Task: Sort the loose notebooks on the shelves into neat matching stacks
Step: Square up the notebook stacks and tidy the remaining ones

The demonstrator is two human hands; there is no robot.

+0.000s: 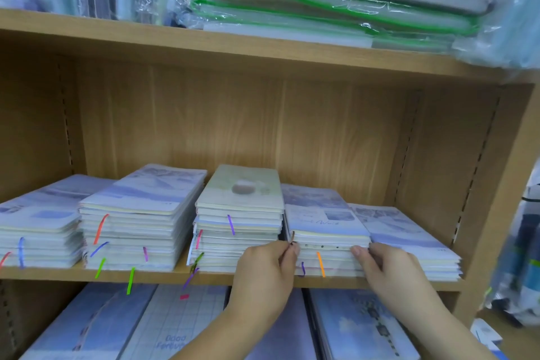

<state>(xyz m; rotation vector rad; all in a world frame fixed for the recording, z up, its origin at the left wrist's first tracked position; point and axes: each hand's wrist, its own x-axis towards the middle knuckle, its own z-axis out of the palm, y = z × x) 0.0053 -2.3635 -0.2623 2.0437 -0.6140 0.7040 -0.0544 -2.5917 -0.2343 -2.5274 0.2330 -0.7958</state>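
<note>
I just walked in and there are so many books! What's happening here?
A person is tidying notebooks on a light wooden shelf. Their left hand and right hand grip the two front corners of one stack of pale blue and white soft-cover notebooks, fourth from the left. Four other stacks sit on the same shelf, including a taller cream-covered stack just to its left.

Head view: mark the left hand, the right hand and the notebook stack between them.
left hand [263, 275], head view, back of the hand.
right hand [388, 269], head view, back of the hand.
notebook stack [324, 223], head view, front part of the top cover.
</note>
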